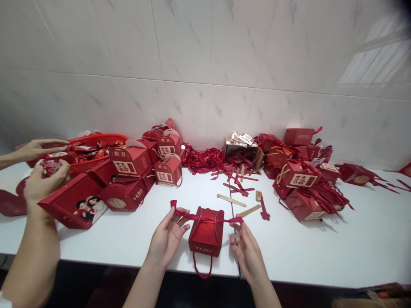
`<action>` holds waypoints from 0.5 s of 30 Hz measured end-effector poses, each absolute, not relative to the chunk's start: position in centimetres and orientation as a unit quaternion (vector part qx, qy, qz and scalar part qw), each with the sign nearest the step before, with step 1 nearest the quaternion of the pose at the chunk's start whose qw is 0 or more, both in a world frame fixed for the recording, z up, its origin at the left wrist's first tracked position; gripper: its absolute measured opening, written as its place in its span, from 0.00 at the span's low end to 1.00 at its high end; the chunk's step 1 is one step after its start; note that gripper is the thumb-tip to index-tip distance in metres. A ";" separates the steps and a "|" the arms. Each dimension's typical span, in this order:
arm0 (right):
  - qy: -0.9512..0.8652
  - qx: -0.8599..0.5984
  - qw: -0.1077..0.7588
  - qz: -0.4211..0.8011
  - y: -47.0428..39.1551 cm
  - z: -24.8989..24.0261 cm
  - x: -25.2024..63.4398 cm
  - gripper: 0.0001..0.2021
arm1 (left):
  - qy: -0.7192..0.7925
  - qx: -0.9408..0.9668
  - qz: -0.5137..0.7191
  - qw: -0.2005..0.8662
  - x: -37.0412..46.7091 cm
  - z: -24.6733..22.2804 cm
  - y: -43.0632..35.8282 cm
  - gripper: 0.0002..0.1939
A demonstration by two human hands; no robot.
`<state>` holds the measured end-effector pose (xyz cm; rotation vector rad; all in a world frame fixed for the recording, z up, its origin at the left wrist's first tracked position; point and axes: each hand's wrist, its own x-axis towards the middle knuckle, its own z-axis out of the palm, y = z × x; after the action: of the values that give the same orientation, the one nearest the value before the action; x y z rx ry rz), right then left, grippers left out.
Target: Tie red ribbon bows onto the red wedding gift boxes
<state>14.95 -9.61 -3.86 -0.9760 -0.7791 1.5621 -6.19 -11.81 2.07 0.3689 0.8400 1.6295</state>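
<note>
A small red gift box (pixel 206 239) stands at the front edge of the white table, its cord handle hanging over the edge. Dark red ribbon (pixel 192 217) runs across its top. My left hand (pixel 167 235) pinches the ribbon's left end between thumb and fingers, beside the box. On the right side, my right hand (pixel 246 248) pinches the other end, its remaining fingers curled. Both ends are stretched outward from the box top. Gold strips (pixel 231 200) and dark red tags (pixel 264 208) lie behind my right hand.
Another person's hands (pixel 45 179) hold a small red packet at the left, near a red basket (pixel 112 139) of sweets. Red boxes (pixel 128 160) stack left of centre, more (pixel 300 179) at right. Loose ribbons (pixel 205 160) and an open carton (pixel 260 160) lie by the wall.
</note>
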 end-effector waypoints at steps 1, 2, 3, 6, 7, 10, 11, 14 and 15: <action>-0.297 -0.395 0.570 0.656 -9.3 -3.6 15.0 0.15 | 0.370 0.160 0.709 0.579 -6.3 2.0 -11.9 0.06; -0.274 -0.383 0.591 0.654 -9.0 -3.3 15.1 0.13 | 0.384 0.161 0.720 0.555 -6.4 1.9 -12.0 0.06; -0.257 -0.376 0.606 0.652 -8.6 -3.0 15.3 0.12 | 0.399 0.162 0.730 0.531 -6.5 1.8 -12.1 0.06; -0.224 -0.355 0.641 0.643 -7.8 -2.0 16.0 0.11 | 0.410 0.146 0.756 0.489 -7.1 2.0 -11.9 0.03; -0.214 -0.346 0.650 0.641 -7.7 -1.7 16.3 0.10 | 0.399 0.136 0.762 0.492 -7.4 2.2 -11.8 0.03; -0.183 -0.328 0.676 0.634 -7.5 -0.7 17.1 0.08 | 0.356 0.097 0.776 0.511 -8.0 3.2 -11.4 0.06; -0.175 -0.326 0.685 0.628 -7.5 -0.4 17.3 0.08 | 0.342 0.088 0.779 0.518 -8.2 3.6 -11.4 0.06; -0.172 -0.335 0.715 0.589 -7.6 0.4 17.9 0.08 | 0.294 0.106 0.783 0.537 -8.5 4.9 -11.2 0.06; -0.180 -0.343 0.725 0.569 -7.5 0.7 18.0 0.08 | 0.276 0.127 0.784 0.541 -8.5 5.3 -11.0 0.07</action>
<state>18.00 -7.50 0.70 -0.7566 -0.3973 1.2560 -8.47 -11.05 5.29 0.3011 0.6569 1.8630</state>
